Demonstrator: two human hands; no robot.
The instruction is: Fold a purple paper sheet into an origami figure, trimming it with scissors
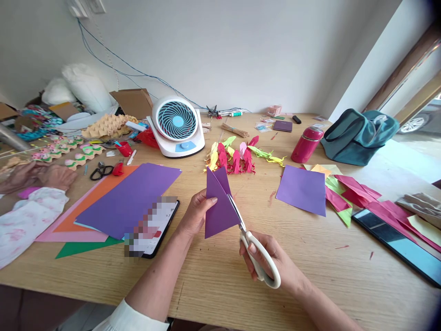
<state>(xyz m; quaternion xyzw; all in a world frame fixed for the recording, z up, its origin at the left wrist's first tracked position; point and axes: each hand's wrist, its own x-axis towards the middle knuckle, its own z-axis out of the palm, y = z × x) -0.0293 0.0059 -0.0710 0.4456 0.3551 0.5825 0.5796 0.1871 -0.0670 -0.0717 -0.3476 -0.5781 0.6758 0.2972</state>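
My left hand [195, 214] pinches a folded purple sheet of paper [220, 216] between thumb and fingers, holding it up off the table. In my right hand [265, 257] is a pair of white-handled scissors [262, 262], fingers through the loops. The blades lie along the right edge of the folded paper, partly cut into it. Beyond the paper sit several folded paper figures [236, 161] in pink, yellow and green. A separate purple square [303, 190] lies flat to the right.
On the left lie a stack of coloured paper [138, 193], a phone [158, 225] and black scissors [101, 172]. A co-worker's hands [51, 177] are at far left. A fan [177, 124], pink flask [306, 145], teal bag [361, 135] and dark tablet-like device [396, 241] also stand or lie around.
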